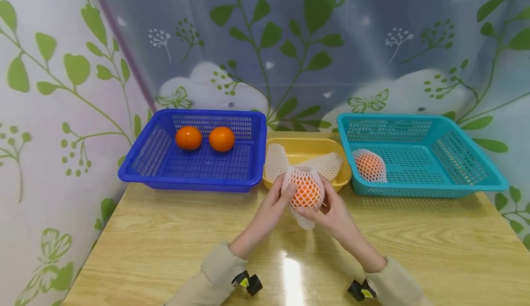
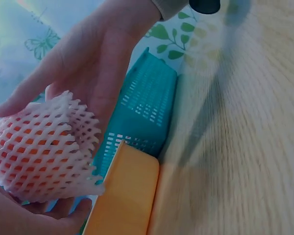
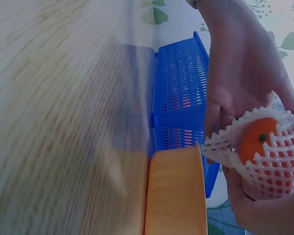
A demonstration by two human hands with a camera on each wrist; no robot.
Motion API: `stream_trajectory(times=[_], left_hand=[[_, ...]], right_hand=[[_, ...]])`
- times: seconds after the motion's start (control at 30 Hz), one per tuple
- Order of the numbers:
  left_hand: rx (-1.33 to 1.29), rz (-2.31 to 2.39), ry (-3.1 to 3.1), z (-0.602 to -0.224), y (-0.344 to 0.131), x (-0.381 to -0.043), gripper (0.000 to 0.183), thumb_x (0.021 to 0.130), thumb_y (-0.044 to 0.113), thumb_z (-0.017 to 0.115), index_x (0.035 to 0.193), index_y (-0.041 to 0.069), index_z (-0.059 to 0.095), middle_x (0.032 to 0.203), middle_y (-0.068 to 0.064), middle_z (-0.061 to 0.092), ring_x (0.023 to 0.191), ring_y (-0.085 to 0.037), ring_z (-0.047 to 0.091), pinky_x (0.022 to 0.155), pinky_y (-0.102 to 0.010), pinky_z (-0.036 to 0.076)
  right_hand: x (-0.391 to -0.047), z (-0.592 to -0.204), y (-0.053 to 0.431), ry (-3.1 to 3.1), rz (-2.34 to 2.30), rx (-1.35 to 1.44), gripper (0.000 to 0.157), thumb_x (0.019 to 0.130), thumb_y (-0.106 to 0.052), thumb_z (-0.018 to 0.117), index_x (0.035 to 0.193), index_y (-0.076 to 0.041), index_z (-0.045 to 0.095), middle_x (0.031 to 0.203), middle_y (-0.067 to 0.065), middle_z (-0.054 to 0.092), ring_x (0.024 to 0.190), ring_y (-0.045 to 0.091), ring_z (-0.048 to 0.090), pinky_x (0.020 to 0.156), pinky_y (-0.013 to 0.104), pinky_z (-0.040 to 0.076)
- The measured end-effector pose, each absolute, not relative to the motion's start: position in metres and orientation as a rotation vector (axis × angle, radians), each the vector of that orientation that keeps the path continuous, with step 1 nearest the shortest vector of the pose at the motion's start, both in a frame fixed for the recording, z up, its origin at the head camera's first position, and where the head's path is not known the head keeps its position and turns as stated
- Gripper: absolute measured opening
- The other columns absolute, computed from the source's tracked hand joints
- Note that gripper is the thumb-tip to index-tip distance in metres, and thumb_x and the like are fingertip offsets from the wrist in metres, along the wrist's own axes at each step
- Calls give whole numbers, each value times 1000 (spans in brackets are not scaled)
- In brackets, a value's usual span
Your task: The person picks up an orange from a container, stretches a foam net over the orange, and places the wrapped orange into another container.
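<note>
White foam net [image 1: 305, 223] wraps the held orange [image 1: 307, 194], which we find between both hands, at the near side of the yellow basin [image 1: 307, 146]. We record the left hand [image 1: 275, 202] gripping the wrapped fruit from its left, thumb laid across the mesh; the right hand [image 1: 334, 210] grips it from the opposite side, thumb low on the front. Fingers of both hands are curled about the fruit, partly hidden behind it in the head view. From the right wrist we see the net's mouth gaping, with bare peel and a dark green stem spot showing; in the head view, a loose end of mesh hangs below the fruit.

Inside the basin we note a left spare net [image 1: 276, 162] and a right spare net [image 1: 328, 165]. On its left stands the blue basket [image 1: 194, 182], holding a first bare orange [image 1: 188, 138] and, just beside it, a second bare orange [image 1: 221, 139]. On its right, the teal basket [image 1: 430, 189] holds a netted orange [image 1: 370, 166] near its left wall. All three containers rest on the wood-grain surface [image 1: 174, 241].
</note>
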State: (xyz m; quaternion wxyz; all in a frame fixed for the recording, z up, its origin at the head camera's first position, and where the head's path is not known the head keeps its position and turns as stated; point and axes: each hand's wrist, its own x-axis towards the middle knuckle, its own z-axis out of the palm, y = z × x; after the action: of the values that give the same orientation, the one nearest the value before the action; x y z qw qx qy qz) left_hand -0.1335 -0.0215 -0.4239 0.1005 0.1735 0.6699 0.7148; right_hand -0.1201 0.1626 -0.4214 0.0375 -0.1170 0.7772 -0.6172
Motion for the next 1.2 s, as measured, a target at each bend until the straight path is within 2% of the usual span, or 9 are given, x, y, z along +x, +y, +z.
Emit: stream_trajectory(times=[0.13, 0.3, 0.4, 0.63, 0.77, 0.87, 0.97, 1.1, 1.2], left_hand=[[529, 2084, 2010, -422, -23, -133, 51, 110, 37, 40, 157, 18, 33, 154, -14, 49, 145, -29, 45, 124, -49, 34], [543, 2022, 2087, -420, -25, -136, 53, 111, 41, 36, 157, 15, 35, 157, -10, 47, 148, -26, 42, 125, -48, 31], [567, 2003, 2136, -417, -26, -139, 52, 111, 40, 35, 156, 13, 38, 158, -10, 46, 146, -29, 45, 122, -50, 36], [639, 2039, 2208, -408, -36, -149, 39, 111, 25, 38, 135, 0, 56, 141, -22, 60, 129, -40, 59, 103, -55, 53], [626, 2015, 2259, -401, -50, -155, 35, 111, 23, 42, 126, 0, 62, 133, -22, 64, 122, -38, 64, 98, -50, 57], [588, 1997, 2302, -393, -63, -160, 33, 110, 23, 43, 124, 1, 63, 131, -22, 65, 120, -36, 65, 97, -47, 59], [546, 1987, 2357, -385, -78, -165, 32, 110, 23, 44, 124, 2, 63, 131, -20, 66, 120, -36, 66, 96, -45, 59], [486, 1981, 2420, -372, -98, -172, 31, 109, 23, 46, 125, 2, 64, 131, -18, 66, 121, -34, 66, 96, -41, 60], [456, 1971, 2472, -362, -112, -176, 31, 109, 23, 47, 126, 3, 64, 130, -19, 66, 121, -32, 66, 96, -39, 60]], right_hand=[[-120, -420, 163, 2419, -1871, -359, 81, 91, -15, 75, 158, -12, 29, 149, 18, 47, 131, 30, 54, 95, 16, 51], [-121, -412, 168, 2383, -1938, -364, 80, 92, -10, 72, 158, -12, 27, 146, 18, 46, 117, 8, 59, 90, 19, 56], [-124, -405, 176, 2411, -1960, -367, 81, 92, -7, 71, 159, -13, 25, 146, 17, 44, 114, -1, 58, 89, 18, 56], [-142, -379, 220, 2696, -1893, -190, 84, 94, -18, 73, 161, -26, 23, 153, 12, 39, 119, 1, 53, 87, 11, 54], [-159, -372, 256, 2897, -1794, -41, 85, 94, -28, 73, 161, -30, 22, 154, 13, 40, 117, 1, 50, 79, 7, 52], [-171, -372, 284, 3017, -1702, 92, 87, 93, -32, 74, 161, -31, 20, 156, 13, 38, 121, 10, 50, 77, 6, 48], [-181, -374, 307, 3121, -1577, 231, 88, 92, -37, 73, 161, -27, 20, 157, 15, 38, 130, 25, 50, 86, 21, 50], [-193, -379, 329, 3220, -1355, 380, 92, 91, -48, 71, 162, -16, 21, 154, 23, 42, 132, 45, 47, 95, 59, 47], [-200, -385, 342, 3260, -1137, 426, 94, 92, -53, 67, 160, -6, 21, 148, 33, 45, 128, 52, 44, 98, 67, 39]])
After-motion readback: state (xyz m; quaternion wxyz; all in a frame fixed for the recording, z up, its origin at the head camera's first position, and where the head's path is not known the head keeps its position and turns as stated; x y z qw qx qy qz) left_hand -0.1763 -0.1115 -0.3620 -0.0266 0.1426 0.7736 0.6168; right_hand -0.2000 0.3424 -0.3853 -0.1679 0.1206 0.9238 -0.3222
